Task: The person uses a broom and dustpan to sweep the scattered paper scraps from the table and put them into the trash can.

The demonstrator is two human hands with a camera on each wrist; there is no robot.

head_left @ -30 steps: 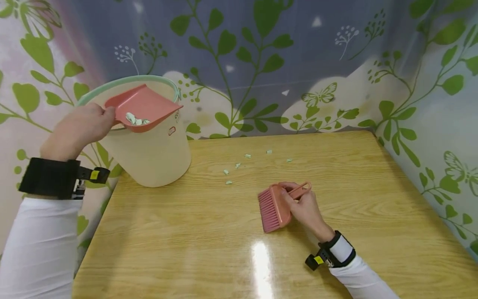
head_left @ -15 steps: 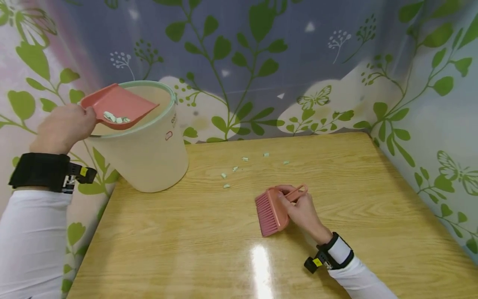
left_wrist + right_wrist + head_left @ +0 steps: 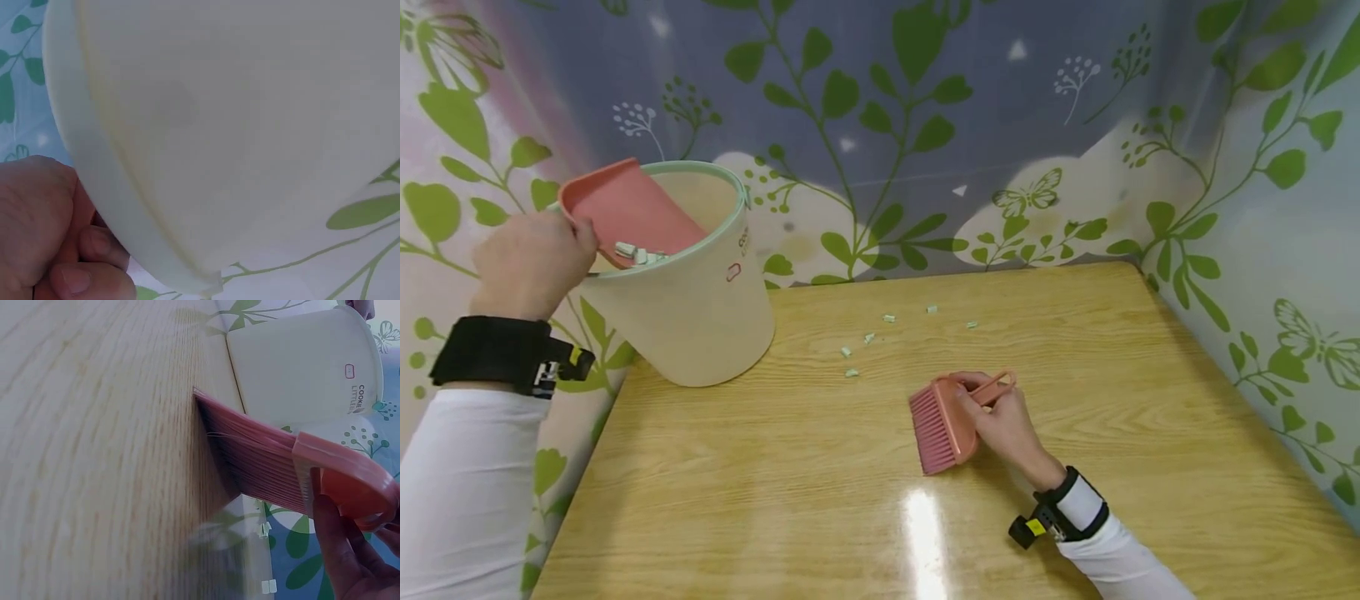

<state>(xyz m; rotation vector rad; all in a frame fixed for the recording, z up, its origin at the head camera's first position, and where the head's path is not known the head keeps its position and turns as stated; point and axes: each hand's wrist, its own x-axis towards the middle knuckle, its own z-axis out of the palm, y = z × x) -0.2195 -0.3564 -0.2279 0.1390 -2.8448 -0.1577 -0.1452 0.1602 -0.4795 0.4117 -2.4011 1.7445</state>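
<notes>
My left hand [image 3: 535, 254] grips the handle of a pink dustpan [image 3: 628, 208], which tilts down into the mouth of a cream bucket [image 3: 692, 308] with a green rim. Several pale green bits [image 3: 638, 253] lie in the pan close to its handle end. In the left wrist view the bucket's wall [image 3: 237, 125] fills most of the picture, with curled fingers [image 3: 94, 281] beside the rim. My right hand [image 3: 1003, 421] holds a pink hand brush [image 3: 943, 425] by its head and handle. Its bristles [image 3: 250, 456] reach down to the wooden tabletop in the right wrist view.
Several small pale green bits [image 3: 868, 339] lie scattered on the wooden table [image 3: 760, 467] between bucket and brush. A leaf-patterned curtain or covering [image 3: 820, 150] stands along the table's back, left and right sides.
My left hand has moved the dustpan leftward and lower, from over the bucket's rim into its mouth, tipping it more steeply. The right hand and brush stay in place on the table.
</notes>
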